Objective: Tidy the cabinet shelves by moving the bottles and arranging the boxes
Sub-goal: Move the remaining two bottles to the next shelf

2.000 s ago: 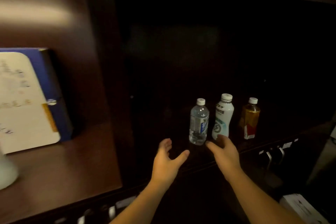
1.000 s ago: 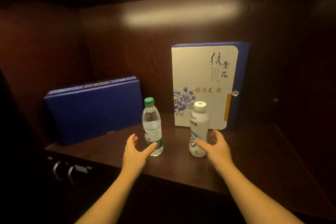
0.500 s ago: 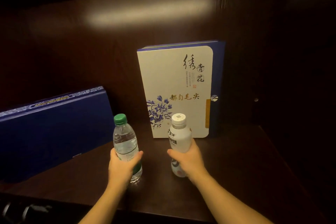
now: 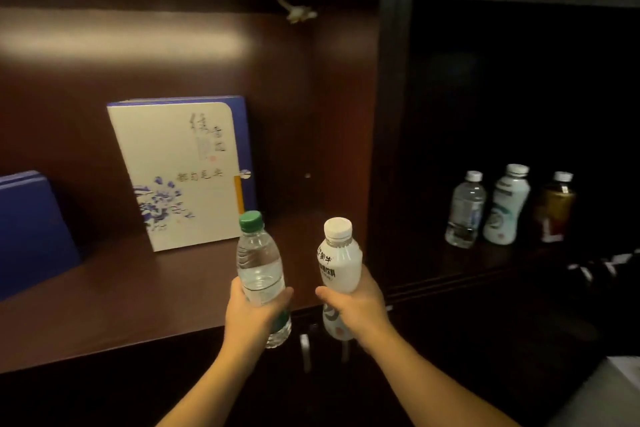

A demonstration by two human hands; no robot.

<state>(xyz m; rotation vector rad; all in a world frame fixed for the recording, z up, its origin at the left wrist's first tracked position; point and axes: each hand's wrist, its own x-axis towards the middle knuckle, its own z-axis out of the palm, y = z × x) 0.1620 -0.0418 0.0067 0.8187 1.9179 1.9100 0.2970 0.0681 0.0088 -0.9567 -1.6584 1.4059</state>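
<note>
2 bottles [image 4: 260, 267] in hands [image 4: 254, 312]

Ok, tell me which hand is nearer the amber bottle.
Right. The right hand, holding the white bottle, is left of and below the amber bottle. The left hand, holding the water bottle, is further left still.

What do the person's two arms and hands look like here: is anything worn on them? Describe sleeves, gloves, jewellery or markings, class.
Both forearms are bare as far as the picture shows; no sleeve edge comes into view. The left hand and right hand wear no gloves. No watch, bracelet or ring is visible, though the light is dim and the fingers are partly hidden. No markings show.
</note>
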